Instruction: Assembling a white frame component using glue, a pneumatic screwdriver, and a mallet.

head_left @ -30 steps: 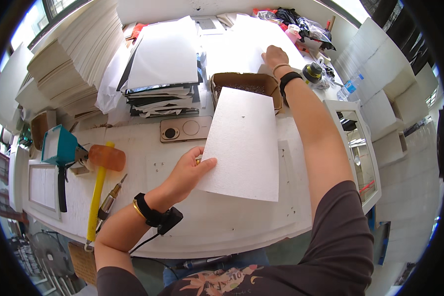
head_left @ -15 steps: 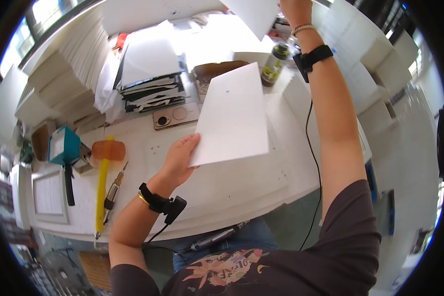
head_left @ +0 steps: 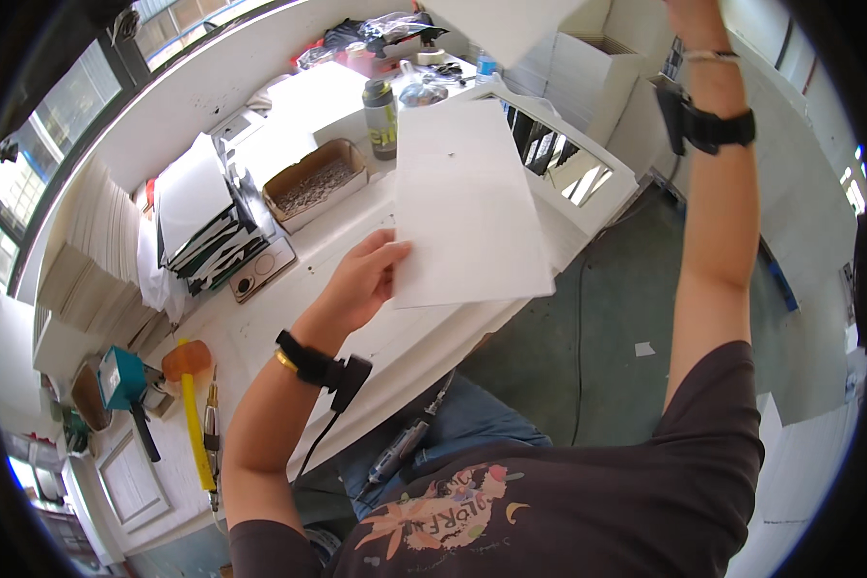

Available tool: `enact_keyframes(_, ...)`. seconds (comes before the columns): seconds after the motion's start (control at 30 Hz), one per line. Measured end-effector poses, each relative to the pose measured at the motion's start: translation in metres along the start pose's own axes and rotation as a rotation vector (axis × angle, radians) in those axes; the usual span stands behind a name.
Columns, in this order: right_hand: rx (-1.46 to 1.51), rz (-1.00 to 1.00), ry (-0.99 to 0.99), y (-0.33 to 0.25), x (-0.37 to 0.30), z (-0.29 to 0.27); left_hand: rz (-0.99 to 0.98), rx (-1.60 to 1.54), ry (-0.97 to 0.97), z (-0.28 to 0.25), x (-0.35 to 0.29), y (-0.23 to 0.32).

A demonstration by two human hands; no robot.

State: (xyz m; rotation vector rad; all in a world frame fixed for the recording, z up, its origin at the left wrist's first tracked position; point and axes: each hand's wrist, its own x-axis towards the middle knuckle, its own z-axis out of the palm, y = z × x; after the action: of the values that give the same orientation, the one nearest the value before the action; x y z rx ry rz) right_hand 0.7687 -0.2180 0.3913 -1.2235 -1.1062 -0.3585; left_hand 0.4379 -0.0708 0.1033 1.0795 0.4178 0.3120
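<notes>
My left hand (head_left: 361, 279) is closed on the left edge of a white rectangular panel (head_left: 472, 212), thumb on top. The panel is tilted above the bench and has a small dark mark near its far end. My right hand (head_left: 696, 21) is raised at the upper right, its fingertips cut off by the picture's edge. Beside it, one corner of a second white panel (head_left: 511, 24) hangs in the air, and the hand appears to grip that panel out of view. Black straps with small devices circle both wrists.
The white bench (head_left: 356, 356) carries a mallet (head_left: 191, 405), a teal tool (head_left: 125, 380), a stack of panels (head_left: 195, 197), an open box of small pieces (head_left: 318, 178) and a bottle (head_left: 380, 120). A framed glass door (head_left: 549, 154) lies at right. A handpiece (head_left: 400, 451) rests by my lap.
My view has turned to the right, so the bench things shift left and more floor shows. My right arm has swung rightward, the second panel moving with it. My left hand still holds its panel.
</notes>
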Motion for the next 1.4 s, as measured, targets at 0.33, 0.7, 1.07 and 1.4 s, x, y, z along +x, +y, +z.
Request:
enact_keyframes(0.33,-0.026,0.232,0.125,0.056,-0.056,-0.170,-0.233,0.163,-0.018,0.108,0.129,-0.017)
enact_keyframes(0.7,0.093,0.448,0.285,0.115,-0.109,-0.193,-0.204,0.299,0.065,0.127,0.175,-0.037)
enact_keyframes(1.07,0.193,0.554,0.399,0.158,-0.147,-0.218,0.905,1.647,-0.228,0.101,0.203,-0.049)
enact_keyframes(1.4,0.211,0.696,0.420,0.182,-0.183,-0.193,0.705,1.702,-0.156,0.111,0.221,-0.049)
